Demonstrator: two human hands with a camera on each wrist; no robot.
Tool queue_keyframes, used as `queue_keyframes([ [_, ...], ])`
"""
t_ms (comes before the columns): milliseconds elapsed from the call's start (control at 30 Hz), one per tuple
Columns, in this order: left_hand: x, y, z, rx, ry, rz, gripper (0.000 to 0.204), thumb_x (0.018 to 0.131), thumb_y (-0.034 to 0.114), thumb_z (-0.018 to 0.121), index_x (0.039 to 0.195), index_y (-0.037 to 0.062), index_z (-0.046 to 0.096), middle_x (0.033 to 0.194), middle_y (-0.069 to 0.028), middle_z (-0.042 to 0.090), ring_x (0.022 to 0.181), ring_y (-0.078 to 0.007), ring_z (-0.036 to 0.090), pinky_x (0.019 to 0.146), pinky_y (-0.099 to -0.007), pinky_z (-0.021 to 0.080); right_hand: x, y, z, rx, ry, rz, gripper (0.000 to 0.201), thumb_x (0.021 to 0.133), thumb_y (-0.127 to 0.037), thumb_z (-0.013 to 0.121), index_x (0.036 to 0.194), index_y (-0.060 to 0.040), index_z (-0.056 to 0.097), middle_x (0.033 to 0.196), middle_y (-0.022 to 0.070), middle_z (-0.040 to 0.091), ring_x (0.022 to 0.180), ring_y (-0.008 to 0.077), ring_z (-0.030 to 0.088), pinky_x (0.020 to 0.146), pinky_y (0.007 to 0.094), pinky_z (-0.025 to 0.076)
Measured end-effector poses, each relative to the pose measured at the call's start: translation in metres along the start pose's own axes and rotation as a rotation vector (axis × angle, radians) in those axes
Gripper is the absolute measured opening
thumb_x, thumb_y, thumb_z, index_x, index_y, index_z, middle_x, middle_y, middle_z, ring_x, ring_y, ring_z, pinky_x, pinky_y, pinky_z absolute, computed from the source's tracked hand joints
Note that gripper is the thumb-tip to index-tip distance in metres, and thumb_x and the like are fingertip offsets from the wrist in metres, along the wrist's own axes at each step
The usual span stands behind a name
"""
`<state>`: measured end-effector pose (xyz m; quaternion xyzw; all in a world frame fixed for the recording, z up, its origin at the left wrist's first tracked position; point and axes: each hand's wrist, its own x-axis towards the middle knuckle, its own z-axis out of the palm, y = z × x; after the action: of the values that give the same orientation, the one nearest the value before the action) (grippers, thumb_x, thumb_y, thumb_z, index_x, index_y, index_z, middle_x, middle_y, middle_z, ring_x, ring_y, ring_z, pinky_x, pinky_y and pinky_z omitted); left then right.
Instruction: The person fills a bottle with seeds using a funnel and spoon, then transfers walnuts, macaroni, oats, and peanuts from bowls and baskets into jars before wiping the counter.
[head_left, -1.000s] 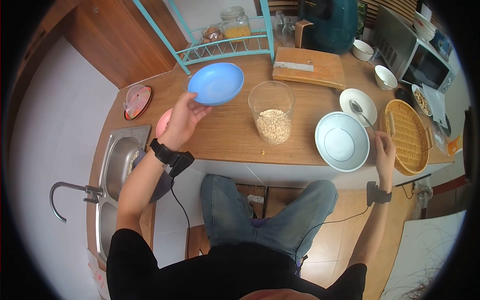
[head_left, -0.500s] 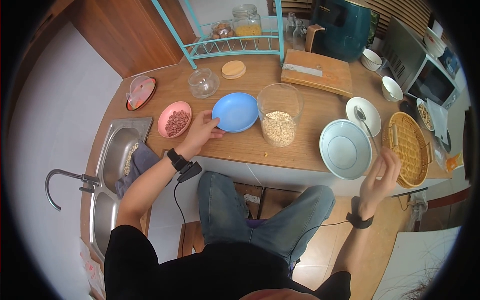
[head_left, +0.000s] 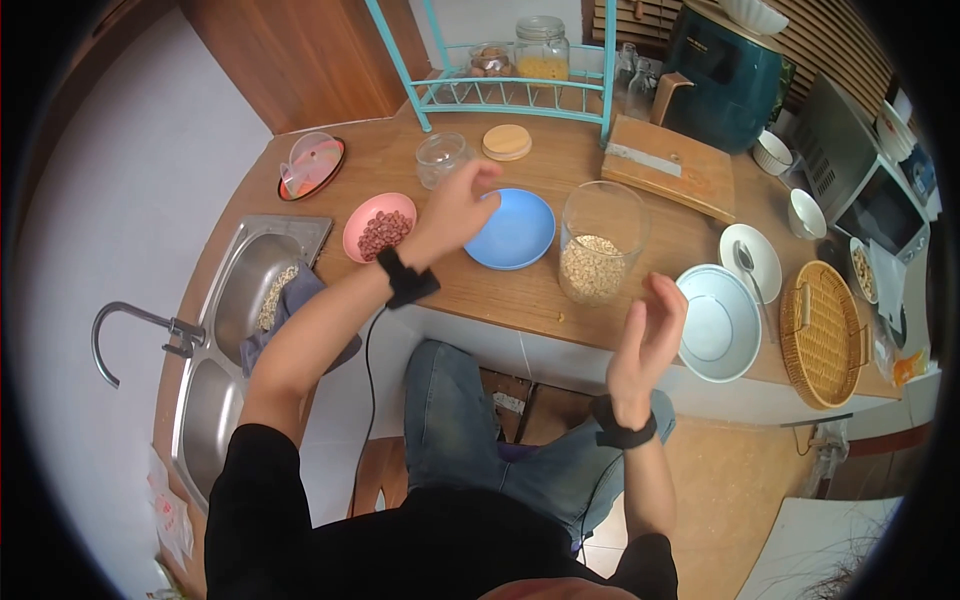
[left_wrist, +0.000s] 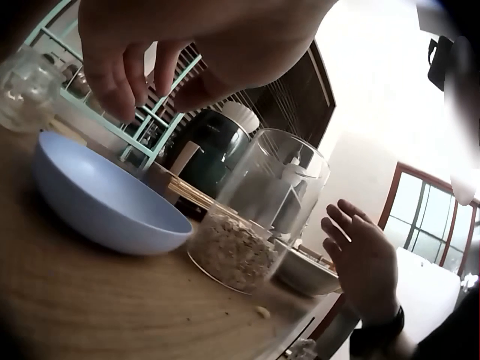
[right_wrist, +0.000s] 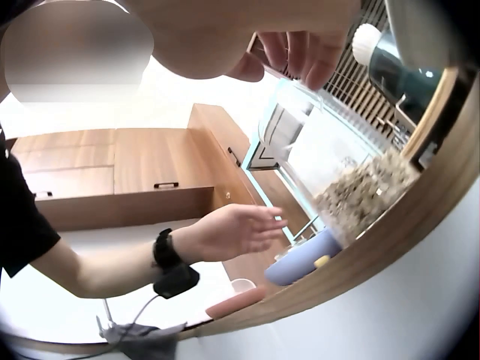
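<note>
My left hand [head_left: 455,215] hovers empty over the left side of an empty blue bowl [head_left: 515,232], its fingers loosely bent in the left wrist view. Beyond its fingertips is a small glass jar [head_left: 438,160], with a round wooden lid [head_left: 507,141] beside it. A pink bowl [head_left: 364,228] of red beans or peanuts stands left of my wrist. My right hand [head_left: 645,345], also empty, is raised at the counter's front edge. It lies between a clear canister [head_left: 604,212] partly filled with oats [head_left: 593,268] and a pale blue bowl [head_left: 720,325].
A spoon [head_left: 744,256] lies on a white plate [head_left: 765,262] near a wicker basket [head_left: 822,340]. Behind the canister lies a wooden board [head_left: 670,165]. A turquoise rack [head_left: 515,105] stands at the back, and a steel sink [head_left: 240,275] is at left.
My left hand has set the blue bowl on the counter, let go and moved above it. The spoon rests on the plate, released by my right hand, which has moved left toward the canister.
</note>
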<state>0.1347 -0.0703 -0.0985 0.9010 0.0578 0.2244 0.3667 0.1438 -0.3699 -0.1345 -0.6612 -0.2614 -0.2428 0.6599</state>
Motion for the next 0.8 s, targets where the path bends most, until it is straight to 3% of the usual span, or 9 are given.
queue_keyframes([
  [67,0.044,-0.006,-0.005,0.205,-0.036,0.09,0.042,0.084,0.015,0.064,0.122,0.0011,0.056,0.117,-0.0173,0.061,0.108,-0.026,0.06,0.088,-0.0345,0.05,-0.001,0.015,0.013,0.033,0.105,-0.02,0.034,0.09,0.0,0.052,0.123,0.0031,0.05,0.126,0.0206,0.052,0.113,0.0299,0.053,0.089,0.0363,0.048],
  [167,0.095,-0.005,-0.002,0.298,-0.149,-0.162,0.06,0.075,0.029,0.069,0.128,0.0023,0.054,0.127,-0.0249,0.055,0.114,-0.0367,0.057,0.093,-0.041,0.048,-0.006,0.028,0.021,-0.08,0.099,-0.144,0.04,0.086,-0.002,0.055,0.125,0.0042,0.049,0.13,0.023,0.05,0.118,0.037,0.05,0.101,0.044,0.04],
  [267,0.145,-0.053,0.018,0.5,-0.221,-0.229,0.079,0.07,0.044,0.07,0.135,0.004,0.049,0.13,-0.0261,0.053,0.122,-0.0375,0.052,0.1,-0.0432,0.044,-0.009,0.042,0.017,-0.182,0.087,-0.156,0.047,0.083,-0.004,0.057,0.128,0.0039,0.046,0.131,0.0243,0.048,0.121,0.0407,0.047,0.106,0.0478,0.035],
  [400,0.174,-0.081,0.04,0.641,-0.369,-0.441,0.091,0.069,0.053,0.07,0.141,0.0062,0.041,0.132,-0.0282,0.05,0.128,-0.0405,0.047,0.104,-0.0457,0.041,-0.005,0.044,0.02,-0.186,0.025,-0.106,0.056,0.08,-0.007,0.061,0.132,0.0032,0.042,0.135,0.0255,0.045,0.124,0.0432,0.043,0.106,0.051,0.034],
  [600,0.177,-0.091,0.063,0.71,-0.2,-0.451,0.093,0.065,0.057,0.072,0.138,0.0069,0.044,0.129,-0.0268,0.053,0.122,-0.041,0.051,0.101,-0.0455,0.044,0.001,0.043,0.018,-0.147,-0.066,-0.051,0.056,0.079,-0.01,0.065,0.128,0.0047,0.044,0.135,0.0255,0.044,0.123,0.0431,0.043,0.104,0.0504,0.035],
  [800,0.166,-0.054,0.061,0.816,-0.125,-0.385,0.087,0.067,0.057,0.07,0.136,0.009,0.047,0.125,-0.0245,0.057,0.113,-0.0403,0.059,0.095,-0.044,0.049,0.004,0.043,0.017,-0.127,-0.073,-0.045,0.056,0.079,-0.01,0.066,0.128,0.0048,0.043,0.134,0.0251,0.044,0.122,0.0427,0.044,0.103,0.0499,0.036],
])
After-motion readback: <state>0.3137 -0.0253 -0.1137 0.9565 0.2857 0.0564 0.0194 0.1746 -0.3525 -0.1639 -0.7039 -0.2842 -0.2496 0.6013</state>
